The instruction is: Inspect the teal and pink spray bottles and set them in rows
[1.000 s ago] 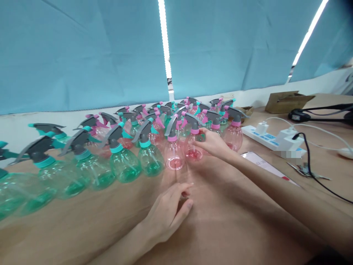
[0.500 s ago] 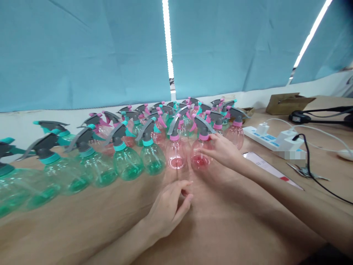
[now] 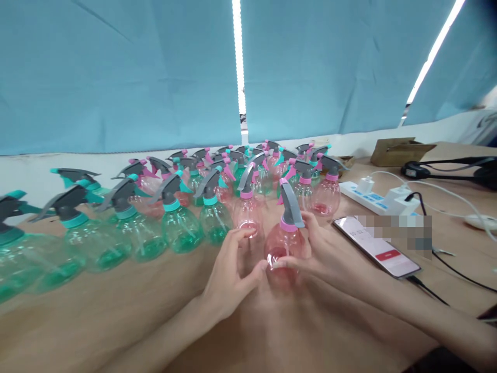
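Observation:
My right hand [image 3: 316, 248] grips a clear pink spray bottle [image 3: 285, 248] by its round body, thumb across the front. The bottle has a pink collar and a grey trigger head, and tilts slightly. Just left of it is my left hand [image 3: 235, 272], thumb and fingers apart, its thumb tip close to the bottle's side; whether they touch I cannot tell. Behind my left fingers stands another pink spray bottle [image 3: 248, 210]. Green spray bottles with turquoise collars, such as a green bottle [image 3: 181, 228], line up to the left.
More pink and green spray bottles crowd towards the wall. On the right lie a phone [image 3: 378, 248], a white power strip [image 3: 359, 198] with plugs and cables, and a black strap-like device [image 3: 423, 170]. A cardboard box [image 3: 399, 152] stands at the back right.
My right hand has drawn the pink spray bottle out of the row towards me and turned its head. My left hand has risen and opened beside it. The phone now shows fully.

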Tool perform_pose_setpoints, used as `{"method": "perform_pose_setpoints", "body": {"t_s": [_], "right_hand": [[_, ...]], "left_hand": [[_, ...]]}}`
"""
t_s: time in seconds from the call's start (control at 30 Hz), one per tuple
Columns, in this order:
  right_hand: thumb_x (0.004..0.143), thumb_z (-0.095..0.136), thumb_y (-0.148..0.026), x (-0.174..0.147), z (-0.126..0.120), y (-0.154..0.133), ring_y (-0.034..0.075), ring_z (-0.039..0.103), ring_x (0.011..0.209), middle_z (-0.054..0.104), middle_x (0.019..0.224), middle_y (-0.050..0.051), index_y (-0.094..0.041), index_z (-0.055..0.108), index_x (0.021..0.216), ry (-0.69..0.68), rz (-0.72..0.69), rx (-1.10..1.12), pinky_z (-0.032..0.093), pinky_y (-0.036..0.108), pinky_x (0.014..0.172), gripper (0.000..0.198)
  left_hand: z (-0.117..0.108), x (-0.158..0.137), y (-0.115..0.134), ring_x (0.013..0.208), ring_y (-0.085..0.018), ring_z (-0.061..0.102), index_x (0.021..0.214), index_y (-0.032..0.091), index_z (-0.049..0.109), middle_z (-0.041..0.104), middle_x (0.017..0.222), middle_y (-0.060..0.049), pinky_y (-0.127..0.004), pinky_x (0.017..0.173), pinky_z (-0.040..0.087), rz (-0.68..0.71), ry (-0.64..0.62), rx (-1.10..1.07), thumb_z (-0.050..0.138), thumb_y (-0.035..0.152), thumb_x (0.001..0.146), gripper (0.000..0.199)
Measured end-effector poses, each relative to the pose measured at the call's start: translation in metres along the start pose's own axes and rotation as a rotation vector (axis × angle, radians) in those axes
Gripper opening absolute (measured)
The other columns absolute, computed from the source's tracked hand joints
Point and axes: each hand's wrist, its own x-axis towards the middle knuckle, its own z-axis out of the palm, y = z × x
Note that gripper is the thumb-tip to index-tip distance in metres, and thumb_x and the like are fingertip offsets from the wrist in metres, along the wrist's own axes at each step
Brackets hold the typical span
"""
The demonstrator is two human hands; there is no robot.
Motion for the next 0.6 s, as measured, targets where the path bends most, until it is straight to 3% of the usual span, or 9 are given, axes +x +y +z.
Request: {"method": "perform_pose_setpoints", "body": {"t_s": [0.17,0.37,0.5,0.6], "right_hand": [[0.081,0.063,-0.062,-0.013,-0.003,-0.020,0.029,0.068,0.094,0.064,0.116,0.010,-0.024,0.044,0.128,-0.146,-0.060,0.025,0.055,0.041,0.073,0.063],[0.081,0.056,-0.070,-0.029,0.009,-0.033,0.028,0.068,0.080,0.063,0.105,0.012,-0.020,0.051,0.118,-0.164,-0.156,-0.065,0.057,0.041,0.062,0.062],[0.081,0.047,-0.077,-0.040,0.016,-0.040,0.027,0.069,0.070,0.064,0.101,0.014,-0.017,0.056,0.109,-0.077,-0.295,-0.164,0.055,0.038,0.047,0.066],[0.078,0.043,-0.082,-0.043,0.021,-0.044,0.028,0.067,0.067,0.065,0.093,0.014,-0.015,0.059,0.101,-0.050,-0.378,-0.179,0.053,0.038,0.043,0.072]], "left_hand": [[-0.008,0.003,0.018,0.131,-0.029,0.044,0.135,0.026,0.036,0.046,0.141,-0.009,-0.050,0.109,0.037,-0.020,-0.042,-0.077,0.064,0.036,0.083,0.060],[-0.016,0.001,0.041,0.136,-0.029,0.040,0.141,0.035,0.030,0.040,0.150,-0.004,-0.052,0.110,0.037,-0.105,-0.098,-0.159,0.069,0.034,0.079,0.073],[-0.019,0.002,0.056,0.125,-0.027,0.051,0.134,0.034,0.038,0.052,0.137,-0.004,-0.045,0.102,0.047,-0.138,-0.066,-0.246,0.071,0.032,0.078,0.065],[-0.022,0.004,0.066,0.100,-0.025,0.063,0.115,0.026,0.052,0.063,0.110,-0.003,-0.042,0.089,0.052,-0.139,-0.065,-0.231,0.066,0.027,0.078,0.040]]}}
